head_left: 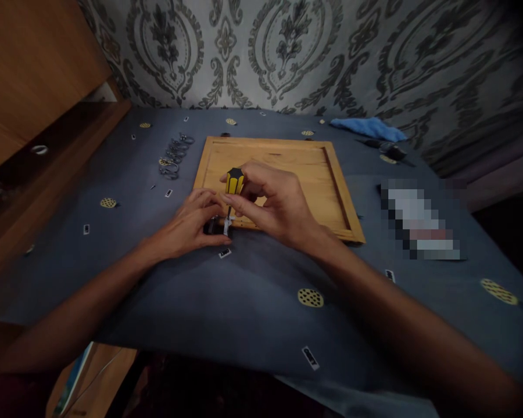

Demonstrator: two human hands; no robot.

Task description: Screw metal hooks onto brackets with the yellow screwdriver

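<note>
My right hand (pixel 279 200) grips a screwdriver (pixel 235 181) with a yellow and black handle, held upright with its shaft pointing down. The tip meets a small shiny metal fitting (pixel 227 224) at the near edge of a shallow wooden tray (pixel 348 212). My left hand (pixel 196 223) is closed around that fitting from the left, thumb on the near side and fingers on the far side. Part of the fitting is hidden by the fingers, so its exact kind cannot be made out.
Several metal clips or rings (pixel 174 154) lie in a row left of the tray. A blue cloth (pixel 368 128) and a dark tool (pixel 390 151) are at the back right. A blurred-out flat object (pixel 422 220) lies on the right. Wooden furniture (pixel 35 69) borders the left side.
</note>
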